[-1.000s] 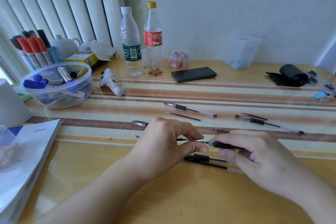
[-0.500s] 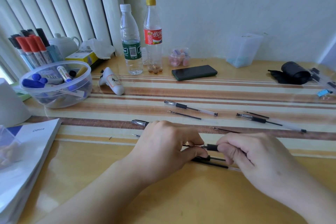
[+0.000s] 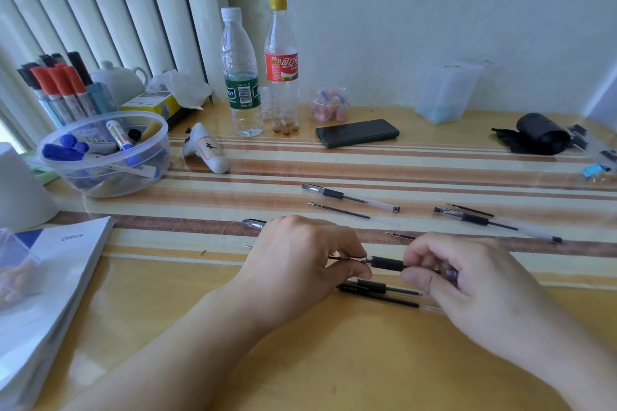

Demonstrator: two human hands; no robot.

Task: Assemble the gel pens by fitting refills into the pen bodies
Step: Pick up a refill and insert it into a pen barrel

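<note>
My left hand (image 3: 300,264) pinches the metal tip end of a gel pen (image 3: 384,263) with a black rubber grip. My right hand (image 3: 467,280) grips the same pen's clear barrel from the right. The pen is held level just above the table. Under it lies another pen (image 3: 377,290) with a dark refill beside it. Farther back rest a clear pen (image 3: 350,197), a loose refill (image 3: 337,210) and a third pen (image 3: 494,222) at the right. A pen cap end (image 3: 253,223) pokes out behind my left hand.
A plastic bowl of markers (image 3: 103,153) sits at the left, with two bottles (image 3: 243,77), a black phone (image 3: 357,132) and a white handheld device (image 3: 207,150) behind. A stack of booklets (image 3: 50,277) lies at the near left. A black roll (image 3: 537,133) lies far right.
My two hands have drawn closer together along the pen, so less of the pen shows between them. The view has shifted slightly.
</note>
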